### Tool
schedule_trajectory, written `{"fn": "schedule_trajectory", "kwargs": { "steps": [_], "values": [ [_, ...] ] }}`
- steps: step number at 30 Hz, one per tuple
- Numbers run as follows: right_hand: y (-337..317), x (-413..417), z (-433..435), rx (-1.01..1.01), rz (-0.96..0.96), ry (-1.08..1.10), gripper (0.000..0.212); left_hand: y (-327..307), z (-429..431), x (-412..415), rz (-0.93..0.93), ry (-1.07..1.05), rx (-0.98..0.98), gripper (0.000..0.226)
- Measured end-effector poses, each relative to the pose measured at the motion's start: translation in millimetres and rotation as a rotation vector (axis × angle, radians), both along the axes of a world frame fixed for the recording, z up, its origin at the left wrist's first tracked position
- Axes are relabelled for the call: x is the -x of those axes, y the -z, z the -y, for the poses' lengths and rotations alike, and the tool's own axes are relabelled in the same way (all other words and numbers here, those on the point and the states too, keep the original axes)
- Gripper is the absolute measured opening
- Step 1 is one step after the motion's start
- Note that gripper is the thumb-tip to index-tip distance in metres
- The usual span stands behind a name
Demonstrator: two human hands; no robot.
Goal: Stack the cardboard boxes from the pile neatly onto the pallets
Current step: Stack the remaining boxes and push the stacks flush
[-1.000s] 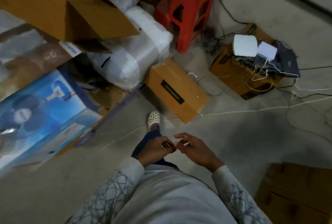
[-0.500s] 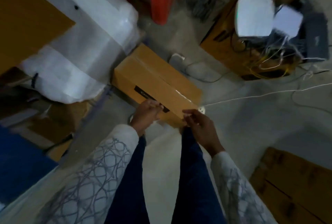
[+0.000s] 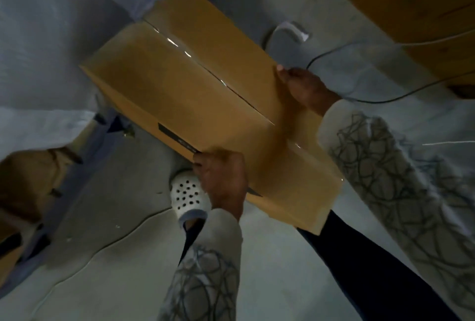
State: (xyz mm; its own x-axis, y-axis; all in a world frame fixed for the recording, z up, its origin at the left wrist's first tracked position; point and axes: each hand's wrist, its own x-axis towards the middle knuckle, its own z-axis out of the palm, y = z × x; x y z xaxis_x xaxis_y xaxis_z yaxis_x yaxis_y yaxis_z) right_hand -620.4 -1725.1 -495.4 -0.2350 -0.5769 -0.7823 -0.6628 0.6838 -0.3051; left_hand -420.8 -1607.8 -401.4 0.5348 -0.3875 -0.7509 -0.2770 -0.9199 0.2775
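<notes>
A long brown cardboard box (image 3: 185, 84) with a taped top seam and a black label on its side fills the middle of the head view. My left hand (image 3: 222, 179) grips its near side, over the label. On the far right edge of the box, my right hand (image 3: 304, 88) clamps the rim with the thumb on top. The box lies diagonally, its far end tucked against a white plastic-wrapped bundle (image 3: 59, 45). No pallet is in view.
Another brown box (image 3: 421, 4) sits at the upper right with cables (image 3: 372, 100) trailing over the grey floor. My foot in a white perforated clog (image 3: 189, 196) stands under the held box. Dark cardboard and a blue edge lie at the left.
I bent down and came much closer to the box. Both hands went from touching each other to reaching the box, and now they grip its two sides.
</notes>
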Motion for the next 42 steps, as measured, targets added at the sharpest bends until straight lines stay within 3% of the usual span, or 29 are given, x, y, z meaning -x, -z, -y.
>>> {"fn": "schedule_trajectory", "kwargs": {
  "steps": [2, 4, 6, 8, 15, 17, 21, 24, 27, 31, 33, 37, 42],
  "values": [
    [-18.1, -0.9, -8.2, -0.006, -0.027, 0.038, 0.072, -17.0, 3.5, 8.0, -0.019, -0.047, -0.005, 0.078],
    [-58.3, 7.0, -24.9, 0.044, -0.092, 0.117, 0.074, -51.9, 6.9, 12.9, -0.071, -0.082, -0.026, 0.074],
    [-117.5, 19.9, -44.2, 0.101, -0.154, 0.191, 0.073, -106.2, 13.6, 15.4, -0.085, -0.029, -0.067, 0.063],
    [-195.2, 31.0, -70.5, 0.142, -0.196, 0.266, 0.075, -169.3, 18.3, 14.6, -0.13, 0.059, -0.062, 0.071],
    [-514.6, 24.2, -185.5, 0.416, -0.326, 0.69, 0.069, -428.8, 26.1, 16.5, -0.18, 0.644, 0.168, 0.084],
    [-581.9, 17.4, -231.9, 0.495, -0.407, 0.859, 0.064, -490.2, 18.8, 29.1, -0.213, 0.811, 0.28, 0.086],
    [-674.0, -8.3, -334.8, 0.516, -0.604, 1.233, 0.057, -589.9, -25.3, 63.9, -0.218, 1.159, 0.503, 0.067],
    [-706.4, -42.2, -417.9, 0.462, -0.648, 1.581, 0.055, -640.3, -88.8, 88.1, -0.27, 1.444, 0.671, 0.059],
    [-722.1, -88.3, -505.5, 0.461, -0.648, 1.869, 0.057, -670.0, -175.5, 104.2, -0.377, 1.715, 0.752, 0.068],
    [-725.0, -169.5, -602.0, 0.413, -0.583, 2.152, 0.078, -681.9, -300.8, 113.5, -0.504, 2.056, 0.788, 0.074],
    [-711.9, -217.1, -641.8, 0.444, -0.475, 2.337, 0.094, -680.8, -366.8, 110.9, -0.5, 2.261, 0.855, 0.07],
    [-688.5, -300.4, -705.9, 0.686, -0.059, 2.714, 0.071, -678.6, -507.8, 82.6, -0.364, 2.69, 1.124, 0.064],
    [-695.8, -358.0, -779.7, 0.807, 0.266, 2.909, 0.057, -671.8, -669.9, 34.4, -0.271, 2.88, 1.272, 0.062]
  ]
}}
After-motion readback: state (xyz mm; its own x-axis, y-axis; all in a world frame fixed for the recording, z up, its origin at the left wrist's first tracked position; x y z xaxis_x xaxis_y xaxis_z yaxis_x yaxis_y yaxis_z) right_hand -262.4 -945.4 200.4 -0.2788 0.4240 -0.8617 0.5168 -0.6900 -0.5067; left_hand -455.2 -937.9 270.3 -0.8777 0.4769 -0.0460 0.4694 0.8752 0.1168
